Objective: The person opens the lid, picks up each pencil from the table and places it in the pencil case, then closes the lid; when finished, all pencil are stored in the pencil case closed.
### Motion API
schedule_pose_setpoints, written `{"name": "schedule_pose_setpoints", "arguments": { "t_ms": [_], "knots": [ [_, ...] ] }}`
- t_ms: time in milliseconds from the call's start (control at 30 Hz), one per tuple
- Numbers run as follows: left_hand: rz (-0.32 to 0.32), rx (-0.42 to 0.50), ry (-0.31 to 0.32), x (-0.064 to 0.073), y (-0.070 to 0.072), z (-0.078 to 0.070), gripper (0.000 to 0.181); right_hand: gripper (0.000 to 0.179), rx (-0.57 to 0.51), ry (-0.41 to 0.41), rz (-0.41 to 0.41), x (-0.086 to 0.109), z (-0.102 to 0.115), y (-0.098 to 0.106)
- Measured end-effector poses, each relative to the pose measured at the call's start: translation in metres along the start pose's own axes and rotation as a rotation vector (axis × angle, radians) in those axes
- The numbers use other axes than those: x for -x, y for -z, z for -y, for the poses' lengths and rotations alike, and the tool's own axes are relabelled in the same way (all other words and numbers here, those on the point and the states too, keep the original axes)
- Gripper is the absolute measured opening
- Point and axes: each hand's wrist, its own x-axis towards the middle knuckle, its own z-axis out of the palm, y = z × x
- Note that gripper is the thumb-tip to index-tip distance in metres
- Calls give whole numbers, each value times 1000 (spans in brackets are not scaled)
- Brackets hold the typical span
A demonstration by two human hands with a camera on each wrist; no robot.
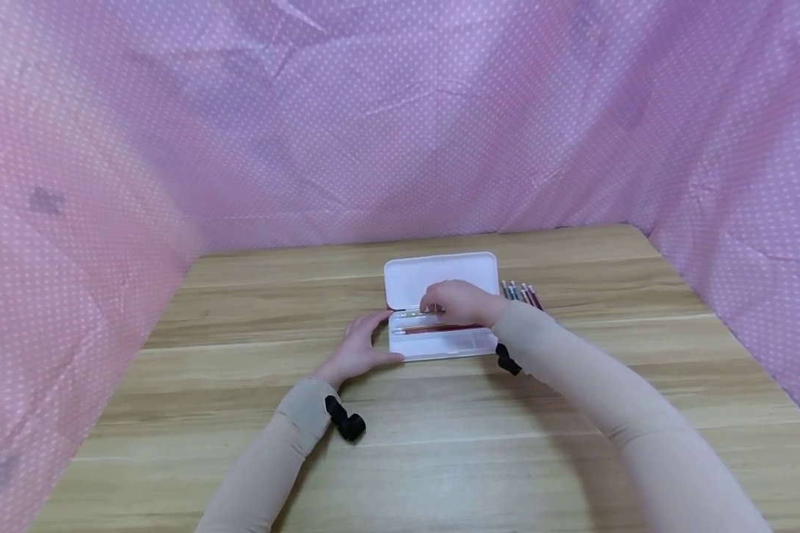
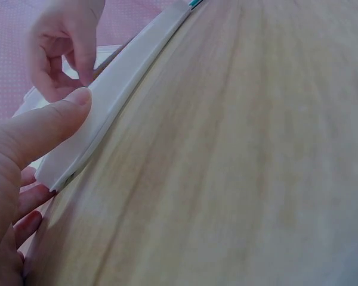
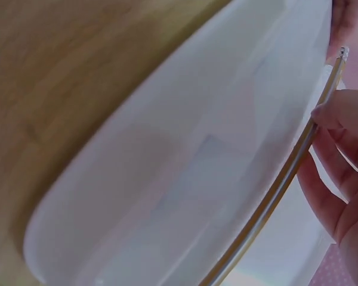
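Observation:
A white pencil case [image 1: 440,345] lies with its lid [image 1: 407,281] raised at the back. My left hand [image 1: 356,352] holds its left end, thumb at the front corner and fingers round the far corner. Over the case, my right hand [image 1: 463,302] pinches a gold pencil with a silver stripe [image 3: 268,202] between thumb and fingers. The metal-banded end of that pencil points towards the left hand. Reddish pencils [image 1: 420,329] lie lengthwise in the case, partly hidden by the right hand.
Several pencils [image 1: 523,294], teal and dark red, lie on the wooden table [image 1: 440,429] beyond the right end of the case, partly covered by the right forearm. A pink dotted cloth [image 1: 400,133] hangs behind and on both sides.

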Motion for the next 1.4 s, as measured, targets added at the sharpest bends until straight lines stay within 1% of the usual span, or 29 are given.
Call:
{"name": "schedule_pose_setpoints", "arguments": {
  "t_ms": [100, 233, 400, 533, 767, 933, 1000, 1233, 1333, 1400],
  "knots": [
    [0, 7, 6, 0, -1, 0, 86, 20, 37, -5, 38, -2, 0, -3],
    [-6, 6, -1, 0, -2, 1, 86, 18, 77, -2, 56, -4, 2, -6],
    [-11, 7, -5, 0, -1, -1, 85, 17, 98, 20, 44, -9, 6, -9],
    [-11, -10, -13, 0, 0, -2, 84, 18, 110, 16, 39, -11, 7, -11],
    [-13, -1, -18, 0, 1, -2, 85, 18, 101, 26, 33, -10, 8, -12],
    [-12, -12, -15, 0, 0, 0, 85, 20, 88, 14, 44, -10, 8, -15],
    [-12, -3, -15, 0, 0, 0, 85, 21, 86, 11, 46, -10, 8, -16],
    [-15, 8, -19, 2, -1, 0, 86, 18, 88, 21, 40, -9, 8, -17],
    [-19, 11, -26, 1, -1, 0, 86, 19, 63, 13, 44, -8, 7, -15],
    [-19, 14, -25, 1, -1, 0, 86, 21, 36, -6, 49, -6, 7, -13]
  ]
}}
